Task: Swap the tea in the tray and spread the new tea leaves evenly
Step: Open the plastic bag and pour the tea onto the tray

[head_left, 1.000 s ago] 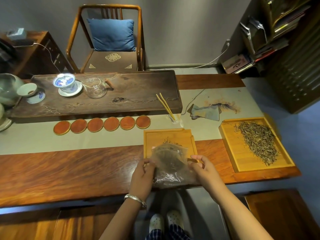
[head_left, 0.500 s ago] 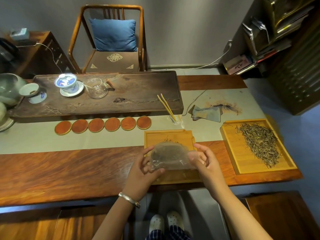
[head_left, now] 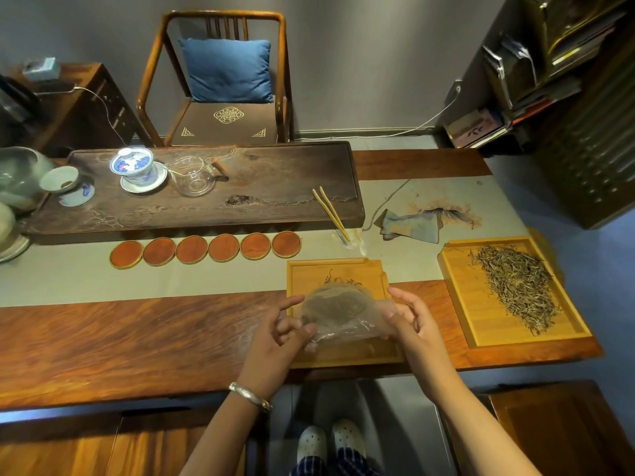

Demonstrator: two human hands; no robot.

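Bag [head_left: 343, 316] of dark tea hangs between the two hands, just above the near half of the small wooden tray [head_left: 371, 269]. It is thin clear plastic, limp and crinkled, so I judge it very light and without any shape of its own; the leaves inside sit as a loose clump toward the far end and will likely slide wherever the film tips. Film like this is slippery and may tear if pulled hard. The sensible places to take it look like the side edges or corners, pinched rather than squeezed, so that the dry leaves are not crushed and the mouth can be steered.

That is roughly how it is held. The left hand [head_left: 275, 333] pinches the bag's left edge with thumb and a curled finger, while its forefinger points straight out toward the tray. The right hand [head_left: 410, 319] grips the right edge, thumb against the film and the other fingers loosely bent above it. Both wrists are turned inward, palms partly facing each other, forearms reaching in from the near side of the tabletop [head_left: 137, 338].

Beyond the fingers, a few dark strands [head_left: 340, 280] lie on the tray floor. Well off to the right of the right hand sits a larger tray [head_left: 460, 286] carrying a heap of pale leaves [head_left: 519, 286].
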